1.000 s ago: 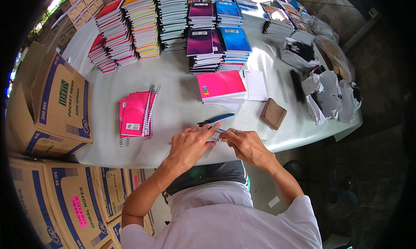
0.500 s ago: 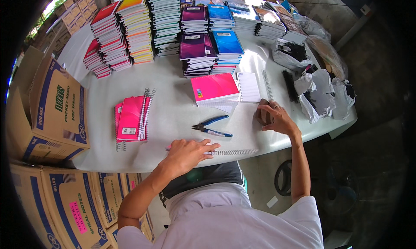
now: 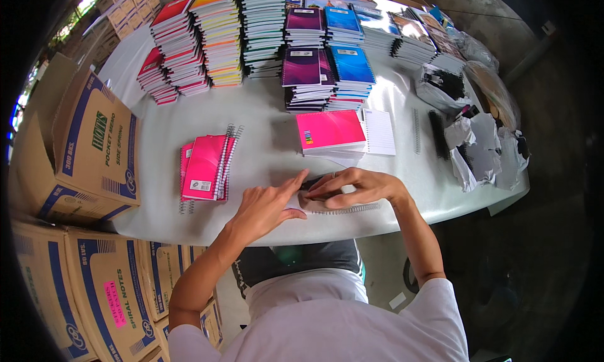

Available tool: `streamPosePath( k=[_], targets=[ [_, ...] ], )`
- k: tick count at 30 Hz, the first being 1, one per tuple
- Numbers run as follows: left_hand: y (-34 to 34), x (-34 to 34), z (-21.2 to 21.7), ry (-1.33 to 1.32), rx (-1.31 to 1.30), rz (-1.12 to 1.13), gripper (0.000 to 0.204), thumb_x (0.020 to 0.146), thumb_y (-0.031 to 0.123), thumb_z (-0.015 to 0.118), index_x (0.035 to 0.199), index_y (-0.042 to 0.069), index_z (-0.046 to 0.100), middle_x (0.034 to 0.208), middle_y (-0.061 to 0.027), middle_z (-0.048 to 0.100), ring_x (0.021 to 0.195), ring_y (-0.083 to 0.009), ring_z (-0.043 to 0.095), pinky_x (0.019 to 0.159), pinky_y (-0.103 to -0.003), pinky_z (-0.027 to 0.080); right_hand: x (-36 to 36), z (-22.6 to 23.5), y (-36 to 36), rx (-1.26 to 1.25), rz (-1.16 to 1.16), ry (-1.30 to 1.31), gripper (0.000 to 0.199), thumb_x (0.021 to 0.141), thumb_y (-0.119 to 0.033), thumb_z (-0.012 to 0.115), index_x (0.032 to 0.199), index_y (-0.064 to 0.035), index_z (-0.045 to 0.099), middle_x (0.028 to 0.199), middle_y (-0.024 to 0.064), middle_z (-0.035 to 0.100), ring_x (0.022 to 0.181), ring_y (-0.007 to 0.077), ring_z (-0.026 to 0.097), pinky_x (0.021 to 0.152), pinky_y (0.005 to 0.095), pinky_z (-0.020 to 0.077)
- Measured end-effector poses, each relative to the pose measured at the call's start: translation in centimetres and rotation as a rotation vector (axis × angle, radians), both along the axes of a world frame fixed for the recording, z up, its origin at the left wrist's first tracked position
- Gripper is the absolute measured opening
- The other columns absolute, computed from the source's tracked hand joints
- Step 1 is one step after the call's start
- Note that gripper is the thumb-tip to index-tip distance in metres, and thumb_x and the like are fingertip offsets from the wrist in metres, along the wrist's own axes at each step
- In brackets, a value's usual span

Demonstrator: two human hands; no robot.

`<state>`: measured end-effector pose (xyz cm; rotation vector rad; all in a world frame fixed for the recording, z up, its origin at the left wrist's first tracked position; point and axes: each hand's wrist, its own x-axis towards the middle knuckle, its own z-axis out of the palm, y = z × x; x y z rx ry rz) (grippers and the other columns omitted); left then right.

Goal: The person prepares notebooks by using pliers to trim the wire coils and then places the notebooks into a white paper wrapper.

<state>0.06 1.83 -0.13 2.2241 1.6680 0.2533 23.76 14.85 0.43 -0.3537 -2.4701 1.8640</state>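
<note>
At the table's near edge lies a white paper pad with a metal spiral wire (image 3: 352, 209) along its front side. My left hand (image 3: 267, 206) rests on the pad's left part, fingers spread and the index finger stretched out. My right hand (image 3: 358, 186) lies flat over a brown cardboard sheet (image 3: 313, 199) and holds it down on the pad. A dark tool (image 3: 313, 184) peeks out between the two hands, mostly hidden.
A pink-covered stack with a lined sheet (image 3: 333, 132) sits just behind the hands, bound pink notebooks (image 3: 204, 168) to the left. Tall notebook stacks (image 3: 251, 34) fill the far table. Loose spirals and bags (image 3: 465, 141) lie right. Cardboard boxes (image 3: 88, 154) stand left.
My right hand reached to the brown cardboard at the right, picked it up and brought it back onto the pad. My left hand stayed on the pad. The blue-handled pliers are now mostly covered.
</note>
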Motion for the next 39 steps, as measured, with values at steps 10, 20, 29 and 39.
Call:
streamPosePath(
  k=[10, 20, 29, 39],
  targets=[
    [0.4, 0.0, -1.0, 0.051, 0.016, 0.048, 0.091, 0.079, 0.057, 0.069, 0.153, 0.027, 0.027, 0.112, -0.0105, 0.069, 0.082, -0.0354, 0.069, 0.066, -0.046, 0.054, 0.1, 0.9, -0.2, -0.126, -0.14, 0.011, 0.053, 0.088, -0.038, 0.067, 0.126, -0.0013, 0.064, 0.123, 0.0164, 0.065, 0.119, 0.0309, 0.057, 0.105, 0.0385, 0.0397],
    [1.3, -0.4, -0.3, 0.1, -0.154, 0.034, 0.091, 0.081, 0.054, 0.07, 0.154, 0.023, 0.026, 0.091, -0.0126, 0.072, 0.077, -0.0401, 0.067, 0.068, -0.049, 0.053, -1.4, -0.4, 0.0, 0.036, -0.07, -0.029, 0.054, 0.089, -0.042, 0.066, 0.124, -0.0003, 0.066, 0.123, 0.0184, 0.064, 0.113, 0.0307, 0.06, 0.099, 0.0398, 0.0434],
    [2.8, -1.0, -0.4, -0.003, -0.099, 0.043, 0.099, 0.075, 0.056, 0.074, 0.155, 0.027, 0.022, 0.104, -0.0179, 0.07, 0.087, -0.042, 0.067, 0.074, -0.048, 0.054, -1.8, 0.1, 0.6, 0.061, -0.134, -0.014, 0.049, 0.089, -0.04, 0.068, 0.124, -0.004, 0.067, 0.116, 0.0154, 0.066, 0.102, 0.025, 0.062, 0.089, 0.0368, 0.0474],
    [2.8, -1.3, 0.4, -0.144, -0.082, 0.187, 0.105, 0.069, 0.04, 0.084, 0.154, 0.033, 0.024, 0.124, -0.0104, 0.066, 0.099, -0.0375, 0.067, 0.081, -0.045, 0.054, -2.4, 0.4, 1.5, 0.017, -0.158, 0.04, 0.051, 0.09, -0.042, 0.066, 0.121, -0.0016, 0.068, 0.115, 0.016, 0.067, 0.106, 0.0257, 0.062, 0.092, 0.0364, 0.0472]
  ],
)
